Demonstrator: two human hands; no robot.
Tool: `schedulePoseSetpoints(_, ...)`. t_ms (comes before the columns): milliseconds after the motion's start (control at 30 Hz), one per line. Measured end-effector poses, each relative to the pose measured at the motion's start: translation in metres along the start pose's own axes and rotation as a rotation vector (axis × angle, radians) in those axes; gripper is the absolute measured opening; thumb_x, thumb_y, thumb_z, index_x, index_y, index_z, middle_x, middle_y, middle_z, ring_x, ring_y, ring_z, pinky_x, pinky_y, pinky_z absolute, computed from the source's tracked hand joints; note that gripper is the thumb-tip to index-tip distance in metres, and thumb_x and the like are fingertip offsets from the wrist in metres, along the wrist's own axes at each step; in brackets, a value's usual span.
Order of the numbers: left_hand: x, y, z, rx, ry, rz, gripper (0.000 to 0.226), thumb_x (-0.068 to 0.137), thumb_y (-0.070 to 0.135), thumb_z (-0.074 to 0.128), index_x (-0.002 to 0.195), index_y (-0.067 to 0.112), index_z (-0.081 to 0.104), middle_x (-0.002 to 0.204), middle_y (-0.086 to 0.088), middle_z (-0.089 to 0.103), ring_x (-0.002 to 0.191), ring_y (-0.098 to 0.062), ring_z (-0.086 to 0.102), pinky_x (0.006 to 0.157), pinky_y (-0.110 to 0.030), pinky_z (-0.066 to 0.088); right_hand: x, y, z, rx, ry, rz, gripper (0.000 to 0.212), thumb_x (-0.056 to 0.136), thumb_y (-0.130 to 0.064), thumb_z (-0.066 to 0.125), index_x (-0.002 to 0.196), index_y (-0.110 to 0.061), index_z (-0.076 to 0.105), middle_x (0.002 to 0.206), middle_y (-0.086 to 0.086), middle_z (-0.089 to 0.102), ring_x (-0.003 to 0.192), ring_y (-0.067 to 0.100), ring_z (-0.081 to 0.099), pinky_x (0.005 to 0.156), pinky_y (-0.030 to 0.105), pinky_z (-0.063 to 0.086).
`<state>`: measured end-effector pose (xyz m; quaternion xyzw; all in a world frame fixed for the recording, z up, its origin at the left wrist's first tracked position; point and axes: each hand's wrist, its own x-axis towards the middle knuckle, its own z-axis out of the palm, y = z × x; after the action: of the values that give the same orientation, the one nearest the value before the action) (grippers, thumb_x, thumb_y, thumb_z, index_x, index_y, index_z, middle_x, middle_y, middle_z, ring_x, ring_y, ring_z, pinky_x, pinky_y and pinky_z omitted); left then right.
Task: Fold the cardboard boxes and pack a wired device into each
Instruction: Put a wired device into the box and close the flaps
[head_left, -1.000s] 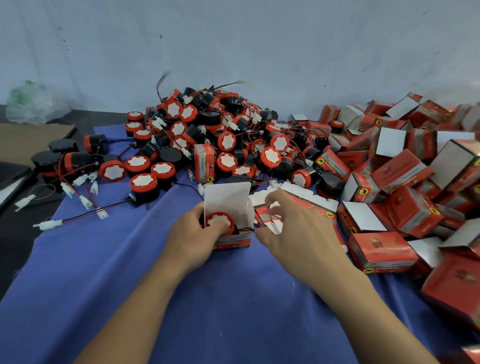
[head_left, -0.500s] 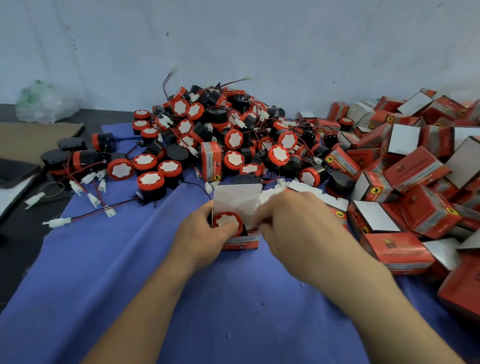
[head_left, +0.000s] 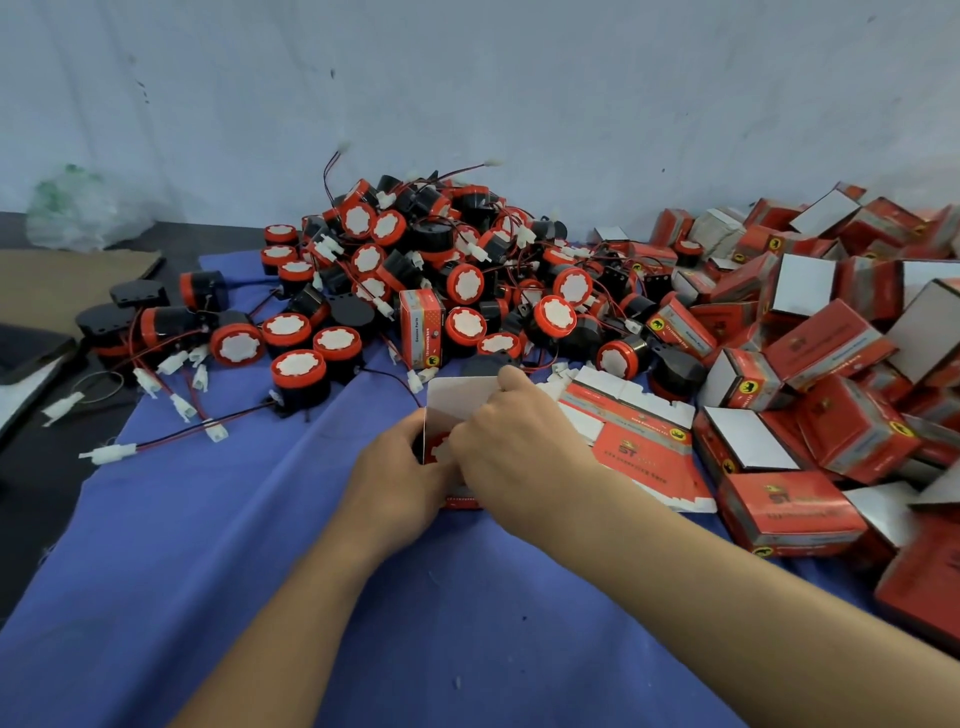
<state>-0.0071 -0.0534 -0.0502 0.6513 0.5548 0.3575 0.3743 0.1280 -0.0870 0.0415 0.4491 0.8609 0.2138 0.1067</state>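
On the blue cloth (head_left: 249, 561) spread over the table (head_left: 31, 483), nearest the person, the left hand (head_left: 400, 470) grips one small red box (head_left: 460, 501) from its left side, fingers curled round it. One device (head_left: 438, 448) sits in the box's open mouth, its red rim and white face just showing, and the white lid flap (head_left: 460, 402) stands up behind. The right hand (head_left: 517, 449) lies over the mouth with fingers bent and one fingertip at the flap's top edge; whether it pinches anything I cannot tell. The risk, as I judge it, is the wire: a loop left above the rim would get trapped under the flap or spring the lid open, and a hard push could crease the thin card. Just to the right lie flat blanks (head_left: 641, 447), at least two. Beyond, one upright box (head_left: 422, 327) stands against a heap of loose devices (head_left: 467, 280), several dozen and too tangled to count. Farther right, closed boxes (head_left: 831, 358) pile up, likewise dozens.
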Motion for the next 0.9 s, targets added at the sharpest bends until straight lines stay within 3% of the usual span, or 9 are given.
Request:
schedulePoseSetpoints(133, -0.001, 0.002, 0.001, -0.039, 0.01, -0.013, 0.025, 0.087, 0.036, 0.074, 0.107, 0.047, 0.063, 0.094, 0.021, 0.073, 0.088, -0.004, 0.069, 0.069, -0.021, 0.052, -0.003, 0.003, -0.006, 0.149, -0.126, 0.031, 0.003, 0.099, -0.023, 0.06, 0.097, -0.025, 0.061, 0.107, -0.001, 0.07, 0.079, 0.019, 0.041, 0.083, 0.036, 0.03)
schedulePoseSetpoints(200, -0.001, 0.002, 0.002, -0.061, 0.011, -0.016, 0.027, 0.081, 0.042, 0.072, 0.107, 0.046, 0.064, 0.095, 0.021, 0.073, 0.088, -0.005, 0.069, 0.071, -0.025, 0.053, -0.006, 0.002, -0.009, 0.205, -0.17, 0.07, 0.007, 0.099, -0.018, 0.059, 0.103, -0.021, 0.064, 0.115, 0.003, 0.069, 0.081, 0.021, 0.04, 0.081, 0.036, 0.029)
schedulePoseSetpoints(333, 0.0, 0.001, 0.002, -0.015, 0.014, -0.017, 0.016, 0.087, 0.029, 0.069, 0.087, 0.043, 0.063, 0.075, 0.029, 0.07, 0.074, -0.002, 0.067, 0.06, -0.024, 0.047, -0.007, 0.001, -0.016, 0.329, -0.137, 0.168, 0.021, 0.099, -0.011, 0.058, 0.118, -0.013, 0.066, 0.117, 0.01, 0.068, 0.092, 0.028, 0.062, 0.072, 0.034, 0.036)
schedulePoseSetpoints(433, 0.0, 0.002, 0.001, -0.009, 0.017, -0.031, 0.012, 0.07, 0.04, 0.059, 0.081, 0.041, 0.061, 0.072, 0.03, 0.067, 0.074, -0.009, 0.065, 0.06, -0.03, 0.048, -0.008, -0.007, -0.02, 0.238, -0.068, 0.148, 0.005, 0.098, -0.016, 0.057, 0.097, -0.019, 0.061, 0.097, 0.001, 0.067, 0.064, 0.018, 0.042, 0.063, 0.033, 0.031)
schedulePoseSetpoints(533, -0.001, 0.003, 0.0, -0.026, 0.017, -0.039, 0.011, 0.072, 0.037, 0.064, 0.082, 0.042, 0.062, 0.07, 0.025, 0.069, 0.073, -0.01, 0.066, 0.059, -0.028, 0.049, -0.01, -0.014, -0.016, 0.143, -0.006, 0.141, 0.032, 0.096, -0.02, 0.054, 0.068, -0.021, 0.037, 0.065, -0.007, 0.039, 0.056, 0.015, 0.026, 0.078, 0.036, 0.027)
schedulePoseSetpoints(600, -0.002, 0.004, 0.001, -0.053, 0.016, -0.047, 0.014, 0.076, 0.035, 0.069, 0.086, 0.043, 0.064, 0.073, 0.019, 0.072, 0.075, -0.011, 0.068, 0.062, -0.03, 0.054, -0.012, -0.013, -0.014, 0.143, -0.051, 0.131, 0.033, 0.095, -0.018, 0.05, 0.065, -0.024, 0.037, 0.063, -0.01, 0.035, 0.061, 0.016, 0.033, 0.101, 0.042, 0.028)
schedulePoseSetpoints(667, -0.002, 0.006, 0.0, -0.086, 0.016, -0.051, 0.021, 0.069, 0.045, 0.066, 0.09, 0.046, 0.067, 0.078, 0.021, 0.073, 0.078, -0.009, 0.07, 0.068, -0.032, 0.059, -0.017, -0.013, -0.011, 0.207, -0.092, 0.131, 0.036, 0.095, -0.015, 0.046, 0.062, -0.024, 0.034, 0.061, -0.011, 0.031, 0.062, 0.015, 0.035, 0.122, 0.048, 0.011)
schedulePoseSetpoints(767, -0.003, 0.005, 0.0, -0.115, 0.003, -0.046, 0.022, 0.073, 0.047, 0.074, 0.093, 0.052, 0.067, 0.088, 0.027, 0.074, 0.086, -0.003, 0.071, 0.079, -0.035, 0.061, -0.024, -0.013, -0.002, 0.23, -0.053, 0.204, 0.032, 0.089, -0.015, 0.048, 0.063, -0.027, 0.035, 0.061, -0.01, 0.03, 0.079, 0.019, 0.059, 0.125, 0.046, -0.006)
schedulePoseSetpoints(900, -0.007, 0.007, -0.002, -0.102, -0.012, -0.033, 0.027, 0.079, 0.044, 0.073, 0.106, 0.043, 0.071, 0.098, 0.02, 0.076, 0.092, -0.004, 0.071, 0.086, -0.04, 0.061, -0.028, -0.005, 0.006, 0.32, -0.041, 0.353, 0.02, 0.095, -0.021, 0.055, 0.077, -0.026, 0.062, 0.078, -0.007, 0.061, 0.092, 0.022, 0.064, 0.122, 0.038, -0.003)
